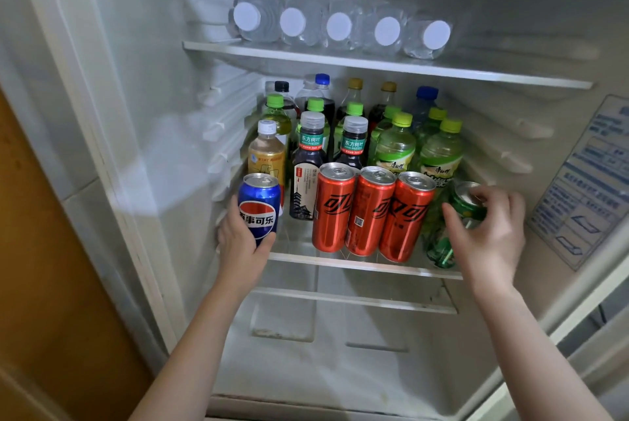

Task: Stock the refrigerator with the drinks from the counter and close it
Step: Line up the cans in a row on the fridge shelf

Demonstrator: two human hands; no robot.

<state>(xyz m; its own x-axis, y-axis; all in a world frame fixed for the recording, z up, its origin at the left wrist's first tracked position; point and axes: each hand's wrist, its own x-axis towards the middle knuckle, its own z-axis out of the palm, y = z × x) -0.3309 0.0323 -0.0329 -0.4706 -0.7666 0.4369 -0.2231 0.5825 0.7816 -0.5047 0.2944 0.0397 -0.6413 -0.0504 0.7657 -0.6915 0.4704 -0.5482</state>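
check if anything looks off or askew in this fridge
Only the green can at the right end of the shelf: it leans in the right hand while the red cans beside it stand upright. The water bottles above lie on their sides, but in a neat row.

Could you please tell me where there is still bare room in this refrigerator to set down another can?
The upper shelf is bare right of the five water bottles. The bottom compartment is bare. The middle shelf is crowded from the Pepsi can to the green can; only a narrow gap shows between the Pepsi can and the three red cans.
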